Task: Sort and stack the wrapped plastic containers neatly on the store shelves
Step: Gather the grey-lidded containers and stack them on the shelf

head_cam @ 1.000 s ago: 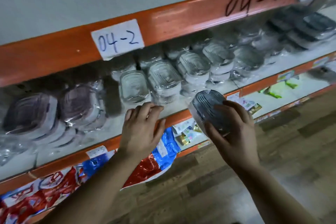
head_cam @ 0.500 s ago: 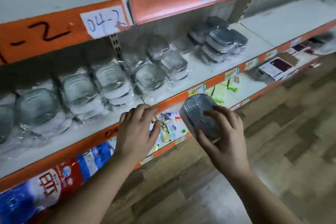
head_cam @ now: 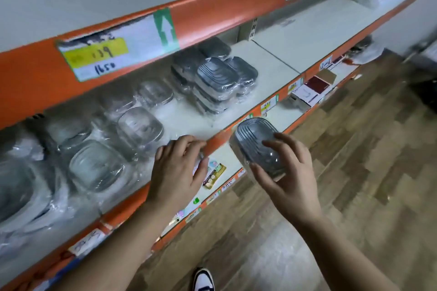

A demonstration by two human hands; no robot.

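Observation:
My right hand [head_cam: 287,172] grips a grey ribbed plastic container in clear wrap [head_cam: 256,139], held just in front of the orange shelf edge [head_cam: 217,138]. My left hand [head_cam: 179,165] rests flat on that edge with its fingers spread and holds nothing. On the white shelf, a stack of matching grey wrapped containers [head_cam: 216,80] stands ahead and slightly left of the held one. Clear wrapped containers [head_cam: 139,126] lie in loose rows to the left, with more of them [head_cam: 94,168] nearer the front.
Bare white shelf board [head_cam: 302,28] stretches to the right of the grey stack. A lower shelf holds small packets [head_cam: 214,172] and boxed goods [head_cam: 314,88]. Price labels [head_cam: 99,54] hang on the upper orange rail. Wooden floor [head_cam: 354,172] and my shoe [head_cam: 204,280] lie below.
My view has swung right along the shelf, bringing the grey stack and bare board closer. Both hands keep their pose; the right one still holds the grey container.

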